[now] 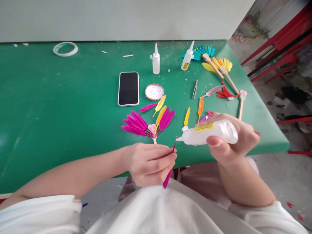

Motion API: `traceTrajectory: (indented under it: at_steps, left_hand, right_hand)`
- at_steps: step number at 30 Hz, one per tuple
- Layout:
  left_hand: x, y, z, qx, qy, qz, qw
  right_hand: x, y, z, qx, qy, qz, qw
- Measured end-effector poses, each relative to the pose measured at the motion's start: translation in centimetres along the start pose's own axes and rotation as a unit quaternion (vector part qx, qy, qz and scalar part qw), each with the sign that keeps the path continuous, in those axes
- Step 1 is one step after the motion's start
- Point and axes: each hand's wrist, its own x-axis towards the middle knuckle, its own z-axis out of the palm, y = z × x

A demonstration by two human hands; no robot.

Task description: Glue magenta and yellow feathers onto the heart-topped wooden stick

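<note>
My left hand (149, 162) pinches a magenta feather (168, 175) by its quill, tip pointing up. My right hand (231, 138) is wrapped round a clear glue bottle (209, 132) lying sideways, its nozzle touching the quill's end. Just beyond, on the green table (60, 107), lies a half-made fan of magenta and yellow feathers (148, 125) on a wooden stick with a pink heart at its centre.
Loose yellow, orange and pink feathers (193, 112), tweezers (195, 88), a round lid (154, 92), a phone (128, 88), two glue bottles (156, 60), finished blue and yellow fans (214, 61) and a tape ring (65, 48) lie on the table. Red frames stand at right.
</note>
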Motion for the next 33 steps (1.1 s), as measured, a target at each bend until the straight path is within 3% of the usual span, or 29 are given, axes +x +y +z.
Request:
traceTrajectory:
  at_steps: [3, 8, 14, 19, 23, 29, 33]
  left_hand:
    - [0.0, 0.0, 0.0, 0.005, 0.005, 0.006, 1.000]
    - [0.6, -0.1, -0.1, 0.036, 0.019, 0.039, 0.998]
    - [0.9, -0.2, -0.1, 0.070, 0.011, 0.051, 0.996]
    - [0.8, -0.2, -0.1, 0.064, 0.016, 0.049, 0.997]
    - [0.9, -0.2, -0.2, 0.064, 0.008, 0.056, 0.996]
    - [0.6, -0.2, 0.1, 0.043, 0.040, 0.043, 0.997]
    - [0.6, -0.3, 0.1, 0.031, 0.048, 0.051, 0.997]
  right_hand:
    - [0.1, -0.2, 0.0, -0.012, 0.012, -0.003, 1.000]
    - [0.1, -0.6, -0.2, -0.006, -0.022, -0.023, 0.999]
    - [-0.1, -0.2, 0.0, -0.048, 0.013, 0.006, 0.999]
    - [-0.1, -0.8, -0.1, -0.002, -0.034, -0.011, 0.999]
    - [0.1, -0.3, 0.1, 0.005, 0.013, -0.013, 1.000]
    - [0.0, 1.2, 0.6, -0.007, 0.059, -0.042, 0.997]
    - [-0.2, 1.2, 0.8, 0.010, 0.097, -0.025, 0.995]
